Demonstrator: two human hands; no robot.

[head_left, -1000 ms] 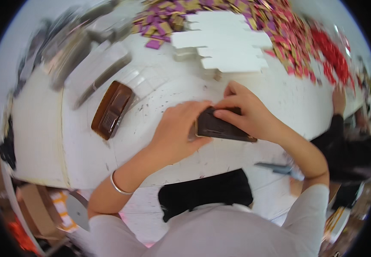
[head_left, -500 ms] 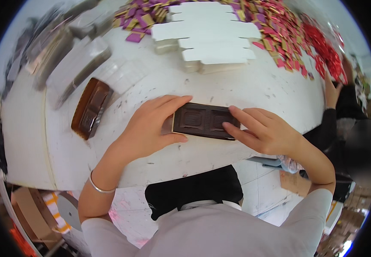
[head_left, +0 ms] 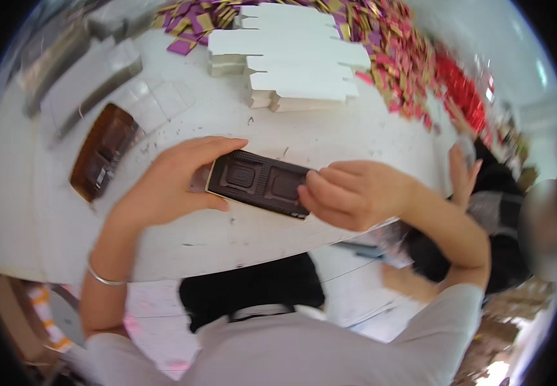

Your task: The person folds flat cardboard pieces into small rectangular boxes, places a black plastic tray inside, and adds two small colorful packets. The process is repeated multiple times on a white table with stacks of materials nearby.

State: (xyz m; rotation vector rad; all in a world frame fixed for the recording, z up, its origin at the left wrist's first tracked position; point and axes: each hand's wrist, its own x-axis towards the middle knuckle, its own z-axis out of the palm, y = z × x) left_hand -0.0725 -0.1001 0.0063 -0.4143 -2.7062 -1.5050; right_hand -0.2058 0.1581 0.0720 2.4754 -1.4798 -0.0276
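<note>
White bench (head_left: 381,145) is pretty loaded: stack of flat white cartons (head_left: 285,51) toward the far side, purple-and-gold pieces (head_left: 191,22) scattered behind, pinkish-red ones (head_left: 397,71) to the right, shiny red stuff (head_left: 462,90) past those.

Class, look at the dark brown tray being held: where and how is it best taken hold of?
Probably take the dark brown tray by its two long edges near mid-length, coming from above. It is longer than wide, its hollowed face is up, and both edges are uncovered there, while the left grip spans its left end and the right grip is at its right end.
</note>
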